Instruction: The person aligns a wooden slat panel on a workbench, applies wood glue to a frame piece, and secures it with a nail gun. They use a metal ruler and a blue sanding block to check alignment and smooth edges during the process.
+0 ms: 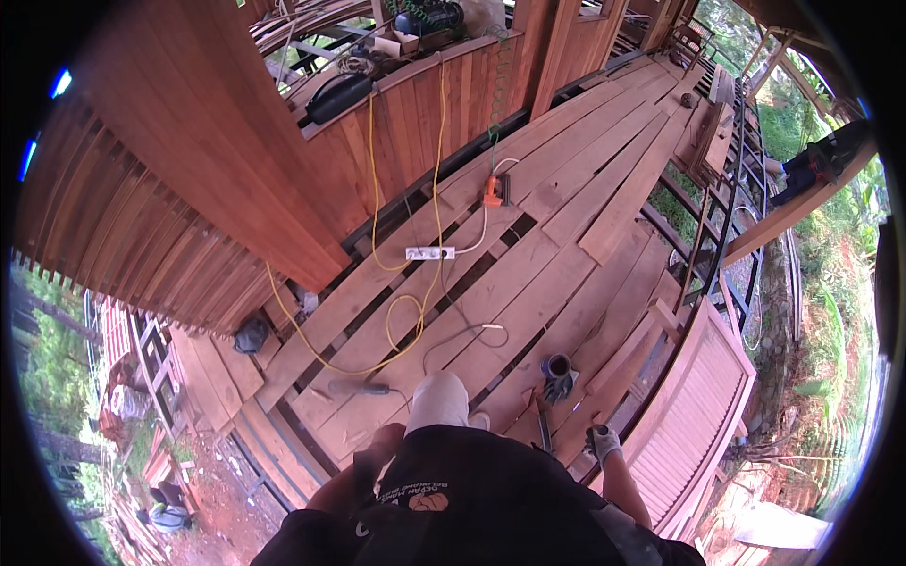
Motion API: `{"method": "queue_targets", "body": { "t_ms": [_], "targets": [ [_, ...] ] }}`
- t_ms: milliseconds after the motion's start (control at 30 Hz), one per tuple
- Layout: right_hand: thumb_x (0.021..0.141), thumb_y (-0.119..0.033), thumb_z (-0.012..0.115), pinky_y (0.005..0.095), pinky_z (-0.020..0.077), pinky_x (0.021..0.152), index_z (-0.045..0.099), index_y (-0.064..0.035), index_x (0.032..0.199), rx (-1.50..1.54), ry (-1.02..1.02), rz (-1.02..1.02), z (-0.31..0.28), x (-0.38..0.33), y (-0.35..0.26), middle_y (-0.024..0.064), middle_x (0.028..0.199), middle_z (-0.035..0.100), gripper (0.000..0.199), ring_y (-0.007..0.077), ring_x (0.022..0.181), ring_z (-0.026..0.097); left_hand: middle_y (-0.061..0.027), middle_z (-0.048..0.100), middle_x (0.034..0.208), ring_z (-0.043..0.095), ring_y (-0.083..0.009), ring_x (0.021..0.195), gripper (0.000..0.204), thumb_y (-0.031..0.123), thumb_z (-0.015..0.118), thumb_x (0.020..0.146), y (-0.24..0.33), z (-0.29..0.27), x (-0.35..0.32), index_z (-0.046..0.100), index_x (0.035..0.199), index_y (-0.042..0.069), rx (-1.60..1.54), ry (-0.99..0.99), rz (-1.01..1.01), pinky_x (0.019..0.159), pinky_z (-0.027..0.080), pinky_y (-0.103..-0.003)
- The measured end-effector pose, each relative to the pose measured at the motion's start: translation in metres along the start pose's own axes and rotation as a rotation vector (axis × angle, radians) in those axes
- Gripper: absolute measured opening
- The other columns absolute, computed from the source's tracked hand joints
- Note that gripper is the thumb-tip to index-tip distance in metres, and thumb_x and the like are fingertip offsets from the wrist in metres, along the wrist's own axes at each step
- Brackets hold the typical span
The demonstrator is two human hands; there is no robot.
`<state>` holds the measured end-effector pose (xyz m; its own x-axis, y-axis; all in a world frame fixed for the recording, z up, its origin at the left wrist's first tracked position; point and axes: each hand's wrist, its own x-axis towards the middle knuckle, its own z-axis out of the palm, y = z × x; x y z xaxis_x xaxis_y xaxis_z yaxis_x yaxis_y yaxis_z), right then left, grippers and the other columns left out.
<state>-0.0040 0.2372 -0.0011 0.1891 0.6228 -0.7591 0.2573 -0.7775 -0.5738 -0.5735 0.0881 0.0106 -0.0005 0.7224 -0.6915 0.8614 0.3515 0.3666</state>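
My right hand [604, 441], in a pale work glove, is at the right of my body, beside a louvred wooden panel [694, 396]. Its fingers look curled round a small dark thing that I cannot make out. My left hand [384, 441] is low by my knee, mostly hidden by the arm and dark shirt; its fingers do not show clearly. In front of the right hand, a dark cup-like container [559, 365] stands by a dark crumpled glove [561, 386]. A grey stick-shaped tool with a cord [359, 388] lies ahead of my left hand.
Plank flooring [500, 292] has open gaps between boards. A yellow cable [377, 363] loops across it to a white power strip [429, 254]. Farther off sits an orange power tool [493, 191]. A wooden post [217, 141] rises at left; another person [816, 170] is at right.
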Motion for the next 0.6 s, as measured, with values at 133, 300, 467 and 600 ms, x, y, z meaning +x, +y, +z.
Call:
{"method": "queue_targets", "body": {
  "t_ms": [133, 300, 467, 600],
  "targets": [
    [0.096, -0.025, 0.064, 0.0323, 0.0526, 0.052, 0.068, -0.0096, 0.11, -0.19, 0.038, -0.258, 0.019, 0.073, -0.08, 0.0088, 0.081, 0.069, 0.021, 0.0202, 0.061, 0.066, -0.0212, 0.071, 0.1, 0.07, -0.0366, 0.096, 0.035, 0.034, 0.052, 0.091, -0.011, -0.004, 0.083, 0.072, 0.093, 0.006, 0.012, -0.003, -0.05, 0.082, 0.055, -0.048],
    [0.093, -0.038, 0.06, 0.0383, 0.0541, 0.078, 0.068, -0.0154, 0.114, -0.56, 0.011, -0.155, 0.099, 0.072, -0.222, 0.0093, 0.097, 0.072, 0.032, 0.0271, 0.088, 0.069, -0.0206, 0.071, 0.104, 0.069, -0.0374, 0.098, 0.036, 0.037, 0.053, 0.09, -0.004, -0.1, 0.188, 0.072, 0.098, 0.008, 0.063, -0.112, -0.223, 0.084, 0.055, -0.048],
    [0.089, -0.052, 0.06, 0.0379, 0.0499, 0.094, 0.073, -0.0161, 0.113, -0.376, 0.055, 0.005, 0.096, 0.104, -0.201, 0.0134, 0.114, 0.071, 0.045, 0.0317, 0.109, 0.066, -0.0201, 0.07, 0.108, 0.068, -0.0381, 0.1, 0.038, 0.039, 0.055, 0.089, 0.062, -0.221, 0.308, 0.072, 0.104, 0.009, 0.227, -0.127, -0.171, 0.086, 0.054, -0.049],
    [0.091, -0.049, 0.06, 0.0395, 0.053, 0.088, 0.074, -0.0153, 0.109, -0.26, 0.192, 0.113, 0.084, 0.119, -0.142, 0.0117, 0.106, 0.073, 0.041, 0.0298, 0.102, 0.069, -0.0197, 0.069, 0.111, 0.067, -0.0387, 0.102, 0.04, 0.041, 0.055, 0.088, 0.115, -0.281, 0.388, 0.072, 0.108, 0.011, 0.308, -0.144, -0.119, 0.088, 0.054, -0.049]
  ]
}}
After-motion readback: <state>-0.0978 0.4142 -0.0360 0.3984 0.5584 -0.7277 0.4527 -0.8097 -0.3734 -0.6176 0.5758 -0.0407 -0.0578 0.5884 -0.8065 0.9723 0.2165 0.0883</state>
